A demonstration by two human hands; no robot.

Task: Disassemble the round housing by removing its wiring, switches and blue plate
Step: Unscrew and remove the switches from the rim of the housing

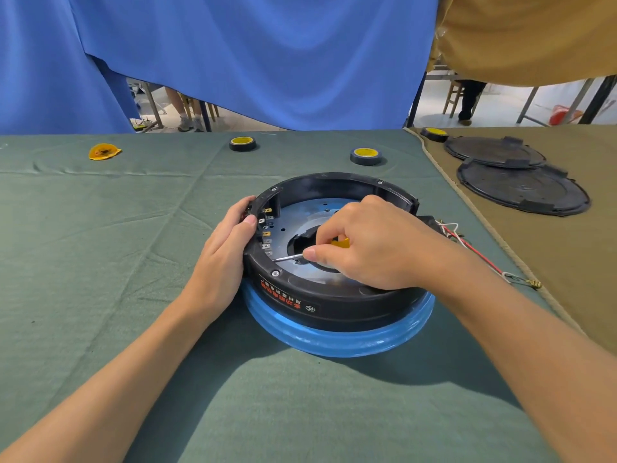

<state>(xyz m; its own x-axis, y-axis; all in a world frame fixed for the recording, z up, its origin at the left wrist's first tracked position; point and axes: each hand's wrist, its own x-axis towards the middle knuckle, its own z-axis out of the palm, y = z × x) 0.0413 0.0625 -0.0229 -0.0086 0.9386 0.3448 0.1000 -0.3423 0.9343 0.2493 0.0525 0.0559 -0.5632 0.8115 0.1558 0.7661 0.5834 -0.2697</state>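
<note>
1. Forearms [110,379] enter from bottom; left hand [227,242] grips the round housing [334,309], frame centre.
2. Right hand [370,245] pinches a screwdriver [288,257], tip by the switches [266,233].
3. I fear a slip gouging the blue plate [300,212].

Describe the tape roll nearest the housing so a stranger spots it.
Find the round black plastic housing on the green cloth. Past its far rim lies a dark tape roll with a yellow core. It is nearest of three: the left roll lies farther off, the third roll on the tan cloth.

Black housing [334,309], blue plate [300,215]
</note>
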